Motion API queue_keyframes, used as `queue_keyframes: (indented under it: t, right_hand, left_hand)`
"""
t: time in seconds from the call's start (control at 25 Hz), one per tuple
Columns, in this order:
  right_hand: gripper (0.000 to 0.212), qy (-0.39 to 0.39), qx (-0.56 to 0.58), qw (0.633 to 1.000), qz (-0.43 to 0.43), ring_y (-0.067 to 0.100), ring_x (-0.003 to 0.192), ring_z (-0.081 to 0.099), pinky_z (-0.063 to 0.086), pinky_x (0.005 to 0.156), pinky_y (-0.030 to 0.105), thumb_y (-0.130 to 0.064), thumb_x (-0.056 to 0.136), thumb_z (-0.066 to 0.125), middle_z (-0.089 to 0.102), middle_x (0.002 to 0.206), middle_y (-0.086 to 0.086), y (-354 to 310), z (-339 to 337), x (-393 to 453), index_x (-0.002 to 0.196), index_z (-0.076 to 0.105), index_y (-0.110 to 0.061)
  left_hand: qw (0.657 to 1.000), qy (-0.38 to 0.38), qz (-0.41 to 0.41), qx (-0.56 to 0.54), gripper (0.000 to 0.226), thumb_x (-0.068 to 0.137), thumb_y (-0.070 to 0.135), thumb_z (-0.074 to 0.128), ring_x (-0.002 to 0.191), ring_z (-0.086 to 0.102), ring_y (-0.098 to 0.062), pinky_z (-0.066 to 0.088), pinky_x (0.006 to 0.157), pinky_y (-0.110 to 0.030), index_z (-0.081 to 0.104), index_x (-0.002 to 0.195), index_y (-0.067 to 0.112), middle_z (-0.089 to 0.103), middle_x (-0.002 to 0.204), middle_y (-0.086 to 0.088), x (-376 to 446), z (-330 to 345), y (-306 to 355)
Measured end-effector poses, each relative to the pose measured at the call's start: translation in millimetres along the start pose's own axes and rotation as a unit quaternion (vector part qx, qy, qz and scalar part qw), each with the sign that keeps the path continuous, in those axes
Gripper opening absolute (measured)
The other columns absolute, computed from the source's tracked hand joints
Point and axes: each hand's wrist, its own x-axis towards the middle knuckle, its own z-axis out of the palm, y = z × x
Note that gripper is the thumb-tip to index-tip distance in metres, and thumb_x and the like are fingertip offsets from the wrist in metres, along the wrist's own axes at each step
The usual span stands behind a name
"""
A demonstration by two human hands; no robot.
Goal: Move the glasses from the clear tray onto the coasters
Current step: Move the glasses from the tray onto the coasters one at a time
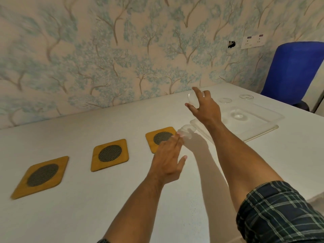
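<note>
The right hand (pixel 204 106) grips a glass (pixel 192 98) lifted at the clear tray's (pixel 263 127) ten o'clock; the left hand (pixel 168 163) loosely holds another (blurred) by the nearest coaster (pixel 160 138). Set each down upright, centred on the mesh.

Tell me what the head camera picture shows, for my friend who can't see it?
A person's right hand lifts a clear glass above a clear tray, while the left hand holds another glass beside the nearest of three yellow coasters. All three coasters lie bare on a white table, with a blue chair behind.
</note>
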Motion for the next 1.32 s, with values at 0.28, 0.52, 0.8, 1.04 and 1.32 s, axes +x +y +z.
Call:
queue_keyframes:
  t: [0.28, 0.52, 0.8, 1.04, 1.32]
  right_hand:
    - [0.071, -0.043, 0.036, 0.995, -0.082, 0.033, 0.082, 0.066, 0.053, 0.062, 0.036, -0.064, 0.086, 0.059, 0.057, 0.122, 0.01, -107, 25, -26, 0.146, 0.042, -0.031]
    - [0.073, -0.091, 0.082, 0.984, -0.129, 0.033, 0.086, 0.066, 0.049, 0.064, 0.035, -0.068, 0.082, 0.057, 0.06, 0.12, 0.007, -209, 59, -51, 0.145, 0.045, -0.031]
    - [0.071, -0.174, 0.166, 0.956, -0.166, 0.026, 0.097, 0.065, 0.045, 0.071, 0.034, -0.071, 0.078, 0.056, 0.062, 0.119, 0.0, -325, 91, -87, 0.14, 0.044, -0.039]
    - [0.072, -0.254, 0.219, 0.926, -0.176, 0.028, 0.103, 0.062, 0.049, 0.08, 0.038, -0.059, 0.076, 0.067, 0.062, 0.119, 0.003, -388, 118, -114, 0.138, 0.041, -0.033]
    - [0.07, -0.274, 0.276, 0.906, -0.166, 0.033, 0.104, 0.061, 0.048, 0.078, 0.037, -0.052, 0.084, 0.069, 0.054, 0.126, 0.013, -437, 147, -124, 0.14, 0.036, -0.024]
  left_hand:
    - [0.988, -0.02, -0.126, 0.087, 0.08, 0.101, 0.058, 0.03, 0.158, 0.011, -0.023, 0.016, 0.125, -0.045, 0.005, 0.164, 0.016, 0.007, 0.172, -0.006, -83, -69, -105]
    - [0.959, 0.007, -0.256, 0.117, 0.082, 0.099, 0.063, 0.021, 0.158, 0.013, -0.024, 0.016, 0.126, -0.045, 0.009, 0.164, 0.015, 0.01, 0.172, -0.005, -185, -109, -165]
    - [0.911, 0.043, -0.391, 0.124, 0.079, 0.101, 0.063, 0.027, 0.155, 0.023, -0.025, 0.025, 0.122, -0.045, 0.016, 0.163, 0.015, 0.019, 0.171, -0.005, -270, -146, -208]
    - [0.867, 0.071, -0.484, 0.099, 0.082, 0.101, 0.059, 0.039, 0.153, 0.028, -0.03, 0.028, 0.121, -0.046, 0.018, 0.162, 0.009, 0.024, 0.168, -0.013, -305, -149, -224]
    - [0.838, -0.003, -0.536, 0.101, 0.09, 0.098, 0.067, 0.029, 0.157, 0.012, -0.029, 0.01, 0.128, -0.043, 0.012, 0.162, 0.006, 0.014, 0.171, -0.012, -304, -137, -242]
